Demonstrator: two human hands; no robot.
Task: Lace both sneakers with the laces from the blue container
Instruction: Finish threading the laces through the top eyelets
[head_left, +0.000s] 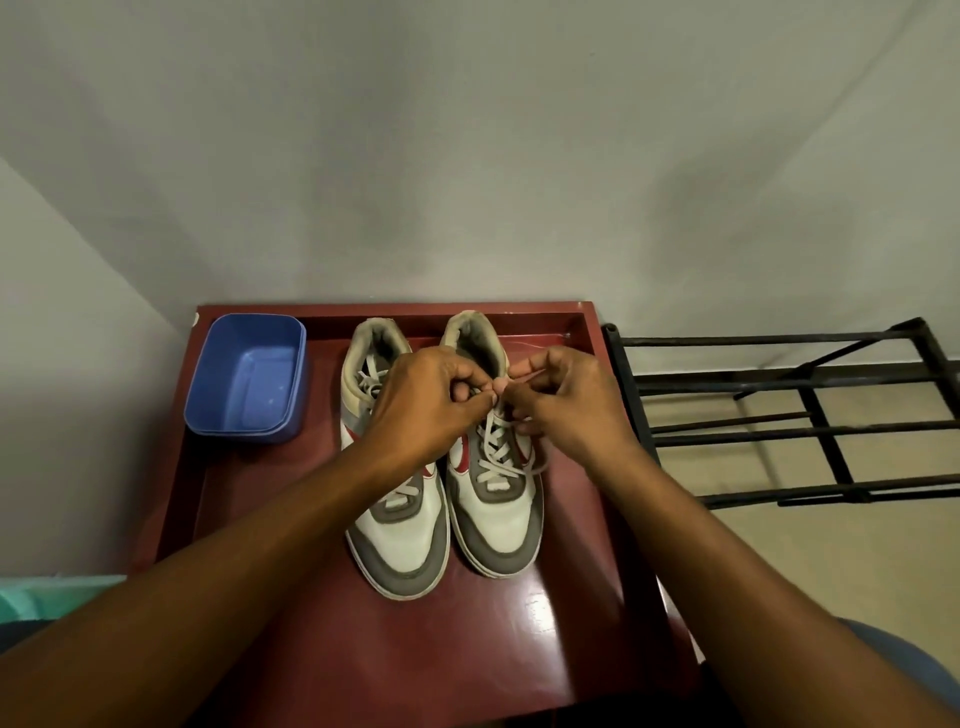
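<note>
Both hands up over the sneakers now, centre of frame. L hand (431, 400) comes in from lower left, fingers curled, thumb and forefinger pinching the lace (497, 449) just above its top crossing. R hand (566, 402) mirrors it from lower right, also curled and pinching the same lace. Fingertips of the two hands nearly meet, maybe touch; too tight to call.

The work is on the right-side sneaker (498, 530). It lies w/ its long axis running bottom to top of frame, toe toward the bottom edge, collar toward the top. Lace criss-crosses up the tongue, and the pinch point sits right at the upper end of that ladder, just short of the collar. That's the relation that counts: the ends are held dead on the shoe's centre line, one hand each side, so neither hand is nearer. Looks like the tie-off or last eyelet, prob the knot. One loose strand trails off the shoe's right edge.

The left-side sneaker (402, 551) sits just beside it, parallel, same heading. L forearm crosses its middle, but lace shows at top and lower down, so it reads as laced.

The blue container (249, 382) is upper left on the red tray (519, 649), well apart from the hands, nothing showing inside. So laces are out, and the job seems close to done. The black rack (779, 429) stands off to the right, not in play.
</note>
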